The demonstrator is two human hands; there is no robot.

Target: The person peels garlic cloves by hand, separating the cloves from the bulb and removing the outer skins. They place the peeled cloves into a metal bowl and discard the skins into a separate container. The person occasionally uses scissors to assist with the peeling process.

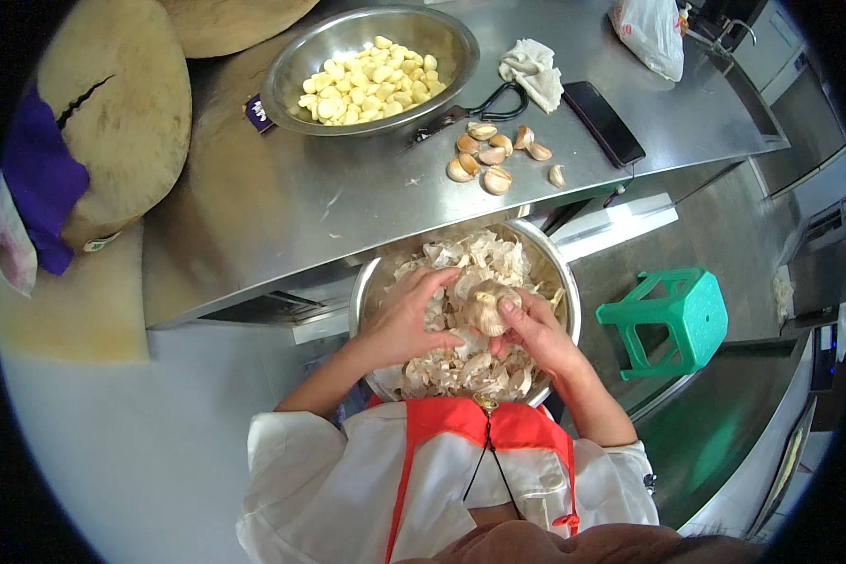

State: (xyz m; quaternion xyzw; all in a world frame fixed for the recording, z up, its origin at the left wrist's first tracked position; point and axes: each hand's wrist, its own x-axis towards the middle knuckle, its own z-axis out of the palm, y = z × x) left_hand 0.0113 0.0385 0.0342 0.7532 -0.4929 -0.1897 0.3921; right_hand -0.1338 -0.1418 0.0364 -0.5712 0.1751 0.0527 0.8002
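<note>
My right hand (pixel 536 328) grips a garlic bulb (pixel 488 308), its papery skin still around it. Just left of the bulb, my left hand (pixel 409 317) is spread, thumb and fingers apart, with nothing in it. Both hands are above a large metal bowl (pixel 571 296) heaped with loose garlic skins (pixel 465 381). On the steel counter beyond lie several unpeeled garlic cloves (pixel 493 155). Behind them a second steel bowl (pixel 458 70) contains many peeled garlic cloves (pixel 374 81).
Near the loose cloves are scissors (pixel 504 102), a crumpled white cloth (pixel 532 67) and a black phone (pixel 604 123). Round wooden chopping blocks (pixel 134 106) occupy the left, with a purple cloth (pixel 39 176). A white plastic bag (pixel 648 35) sits far right. A green stool (pixel 677 321) stands on the floor.
</note>
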